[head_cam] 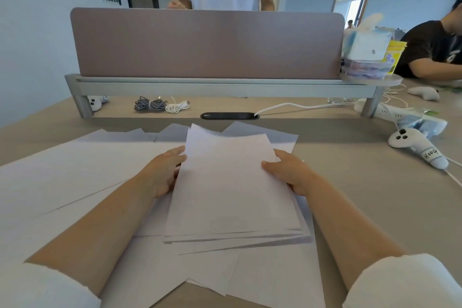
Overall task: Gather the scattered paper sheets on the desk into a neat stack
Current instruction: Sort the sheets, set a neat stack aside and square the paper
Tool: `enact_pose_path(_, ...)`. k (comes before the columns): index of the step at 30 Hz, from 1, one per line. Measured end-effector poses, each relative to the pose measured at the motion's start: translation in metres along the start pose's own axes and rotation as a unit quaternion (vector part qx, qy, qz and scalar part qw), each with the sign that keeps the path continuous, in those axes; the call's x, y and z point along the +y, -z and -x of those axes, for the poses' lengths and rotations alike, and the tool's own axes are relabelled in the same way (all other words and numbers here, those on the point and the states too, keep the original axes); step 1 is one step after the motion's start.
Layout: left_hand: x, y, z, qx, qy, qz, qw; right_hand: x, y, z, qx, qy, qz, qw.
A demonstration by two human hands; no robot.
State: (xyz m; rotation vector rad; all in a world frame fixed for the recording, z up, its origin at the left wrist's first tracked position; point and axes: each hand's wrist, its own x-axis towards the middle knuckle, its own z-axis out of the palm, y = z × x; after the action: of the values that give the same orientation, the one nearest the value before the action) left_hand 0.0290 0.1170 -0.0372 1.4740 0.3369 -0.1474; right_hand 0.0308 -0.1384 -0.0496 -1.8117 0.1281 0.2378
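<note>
Paper stack (232, 190) sits mid-desk (362, 195) in the head view, held from both sides, with its near edge fanned and uneven on top of the loose sheets (75, 170). The left hand (162, 172) grips the stack's left edge, palm turned inward and fingertips tucked behind the paper. The right hand (290, 172) grasps the right edge, thumb pinched on the top sheet and the other fingers hidden under it. Both forearms are bare and reach forward from white sleeves. More loose sheets spread left, behind and under the stack, overlapping.

Containers are on the round shelf end at far right. A tissue box (365, 45) with a tissue sticking up rests on a clear tub (365, 67), whose contents are a coloured blur I can't make out. A yellow tub (395, 55) stands just beside them.

A white controller (417, 147) lies on the desk well right of the stack. A grey cable bundle (148, 104) and a white cable coil (176, 107) sit under the divider panel (207, 42).
</note>
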Motion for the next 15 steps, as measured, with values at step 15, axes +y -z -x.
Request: enact_pose_path(15, -0.0034, -0.0044, 0.0005, -0.018, -0.051, -0.204, 0.978, -0.0012, -0.0027, 0.0006, 0.098, 0.041, -0.128, 0.986)
